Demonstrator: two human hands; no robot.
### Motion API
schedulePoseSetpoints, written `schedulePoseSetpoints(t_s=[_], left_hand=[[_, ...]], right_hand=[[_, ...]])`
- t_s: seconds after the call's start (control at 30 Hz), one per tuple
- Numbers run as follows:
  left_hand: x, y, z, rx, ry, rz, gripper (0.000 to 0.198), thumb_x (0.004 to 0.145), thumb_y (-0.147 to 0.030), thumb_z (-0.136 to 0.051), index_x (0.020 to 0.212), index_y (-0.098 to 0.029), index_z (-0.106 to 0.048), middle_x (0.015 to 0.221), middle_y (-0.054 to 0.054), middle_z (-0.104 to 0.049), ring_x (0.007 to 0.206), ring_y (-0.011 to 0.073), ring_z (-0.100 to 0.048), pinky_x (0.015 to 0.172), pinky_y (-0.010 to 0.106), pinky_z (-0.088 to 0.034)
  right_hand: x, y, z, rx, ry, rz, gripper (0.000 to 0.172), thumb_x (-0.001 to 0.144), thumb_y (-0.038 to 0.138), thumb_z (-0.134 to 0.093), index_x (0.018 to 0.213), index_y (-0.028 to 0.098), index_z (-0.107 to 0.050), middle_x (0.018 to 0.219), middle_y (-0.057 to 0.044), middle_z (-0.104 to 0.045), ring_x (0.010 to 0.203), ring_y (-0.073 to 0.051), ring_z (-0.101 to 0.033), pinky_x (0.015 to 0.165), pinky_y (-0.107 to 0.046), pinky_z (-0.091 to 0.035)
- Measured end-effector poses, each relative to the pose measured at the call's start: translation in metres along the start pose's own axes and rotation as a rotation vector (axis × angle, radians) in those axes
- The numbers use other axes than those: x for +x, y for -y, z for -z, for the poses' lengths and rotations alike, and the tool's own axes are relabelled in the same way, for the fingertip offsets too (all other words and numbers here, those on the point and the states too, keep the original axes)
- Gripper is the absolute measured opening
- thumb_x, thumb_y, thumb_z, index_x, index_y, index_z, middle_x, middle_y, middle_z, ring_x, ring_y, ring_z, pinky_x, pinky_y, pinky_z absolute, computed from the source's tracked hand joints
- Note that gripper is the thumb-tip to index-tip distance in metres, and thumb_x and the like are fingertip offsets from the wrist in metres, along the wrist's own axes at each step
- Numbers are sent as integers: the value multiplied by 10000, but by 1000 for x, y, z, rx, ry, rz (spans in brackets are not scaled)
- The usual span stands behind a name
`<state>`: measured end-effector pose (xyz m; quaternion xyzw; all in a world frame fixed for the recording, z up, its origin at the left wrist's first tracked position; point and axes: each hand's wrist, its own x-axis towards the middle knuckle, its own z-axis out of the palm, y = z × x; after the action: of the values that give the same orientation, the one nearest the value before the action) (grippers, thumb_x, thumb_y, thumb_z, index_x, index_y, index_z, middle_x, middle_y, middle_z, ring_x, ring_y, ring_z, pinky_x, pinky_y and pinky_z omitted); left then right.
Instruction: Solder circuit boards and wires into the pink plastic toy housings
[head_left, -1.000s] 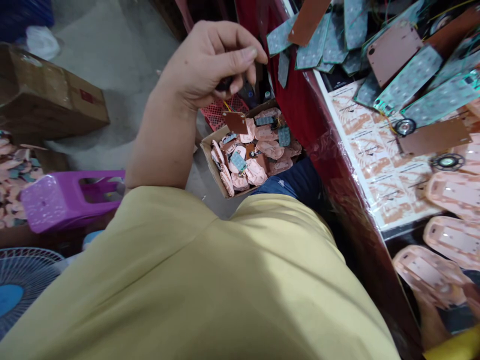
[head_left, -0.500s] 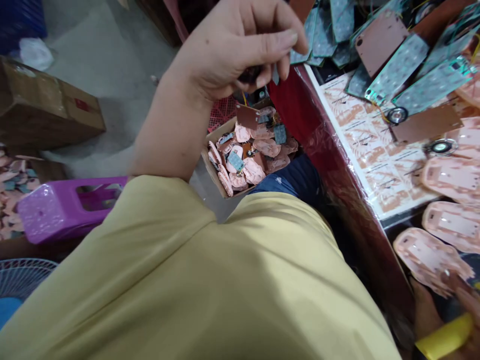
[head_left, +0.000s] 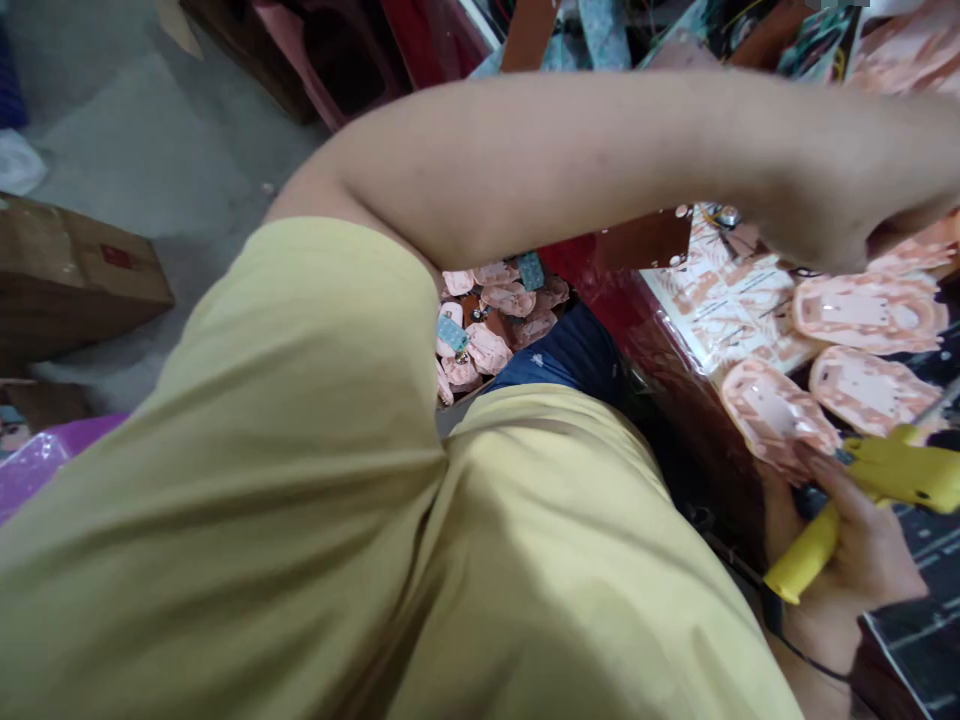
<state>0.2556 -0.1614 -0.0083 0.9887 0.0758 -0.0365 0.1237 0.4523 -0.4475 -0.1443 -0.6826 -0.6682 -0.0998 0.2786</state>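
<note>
My left hand (head_left: 840,225) is closed and reaches across to the right above the table; its fingertips are largely hidden. A brown circuit board (head_left: 645,240) with wires hangs below its wrist, over the table edge. My right hand (head_left: 862,550), at the lower right, is closed around a yellow glue gun (head_left: 904,470) with a dark cord. The thumb and fingers of that hand also grip the end of a pale pink plastic shell (head_left: 772,405). Two more pink shells, one nearer (head_left: 874,385) and one farther (head_left: 866,310), lie beside it, just under my left hand.
Printed sheets (head_left: 705,315) cover the table by its red side. Green and brown boards (head_left: 600,35) pile up at the back. On the floor stand a box of pink shells and boards (head_left: 495,340), a cardboard carton (head_left: 75,280) and a purple stool (head_left: 52,460).
My left hand has swung right from above the floor box to over the pink shells, and the brown board has come with it. The view has shifted, showing more of the glue gun.
</note>
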Motion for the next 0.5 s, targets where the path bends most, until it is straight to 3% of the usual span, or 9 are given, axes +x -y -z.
schedulePoseSetpoints(t_s=[0.03, 0.1, 0.13, 0.2, 0.33, 0.43, 0.5], left_hand=[[16, -5, -8, 66, 20, -20, 311, 896, -211, -333, 947, -120, -626, 1257, 53, -692, 1198, 246, -621, 904, 394, -422], [38, -17, -26, 109, 16, -8, 301, 934, -170, -353, 976, -132, -649, 1261, 114, -696, 1216, 280, -636, 891, 408, -462], [45, -22, -35, 128, 1, 42, 325, 943, -137, -362, 1030, -136, -674, 1209, 123, -717, 1186, 279, -658, 879, 402, -483], [52, -25, -52, 192, -73, 1, 341, 958, -142, -399, 1161, -152, -673, 1158, 134, -727, 1129, 301, -680, 843, 408, -510], [63, -4, -78, 238, -165, 0, 359, 975, -235, -409, 1238, -174, -645, 1103, 128, -720, 1008, 298, -691, 740, 389, -498], [65, 9, -80, 130, -272, -30, 355, 962, -284, -420, 1196, -180, -667, 1057, 112, -716, 974, 275, -679, 812, 403, -486], [57, 13, -70, 19, -386, 4, 333, 945, -306, -457, 1164, -191, -680, 1083, 102, -711, 1019, 272, -662, 917, 435, -466]], right_hand=[[3, 5, -2, -47, -107, 93, 495, 724, 328, -869, 1192, 290, -713, 863, -54, -753, 665, -233, -688, 567, -323, -504], [8, 15, -2, -169, -188, 195, 502, 749, 278, -853, 1226, 285, -696, 748, -11, -720, 503, -161, -593, 441, -292, -409], [10, 18, -1, -164, -178, 176, 520, 776, 256, -830, 1269, 286, -668, 797, -5, -731, 548, -163, -620, 489, -284, -450], [10, 21, 2, -68, -144, 152, 570, 773, 249, -834, 1307, 279, -637, 909, -10, -746, 673, -179, -671, 626, -287, -526], [7, 17, 4, 10, -187, 67, 591, 750, 249, -857, 1289, 270, -614, 982, -10, -738, 782, -184, -695, 767, -308, -553], [6, 12, 2, 85, -184, -8, 594, 747, 270, -862, 1264, 255, -571, 1163, -54, -715, 1020, -236, -707, 919, -366, -560], [7, 9, 3, 136, -151, -30, 596, 736, 287, -871, 1239, 250, -554, 1253, -82, -686, 1146, -263, -673, 981, -403, -549]])
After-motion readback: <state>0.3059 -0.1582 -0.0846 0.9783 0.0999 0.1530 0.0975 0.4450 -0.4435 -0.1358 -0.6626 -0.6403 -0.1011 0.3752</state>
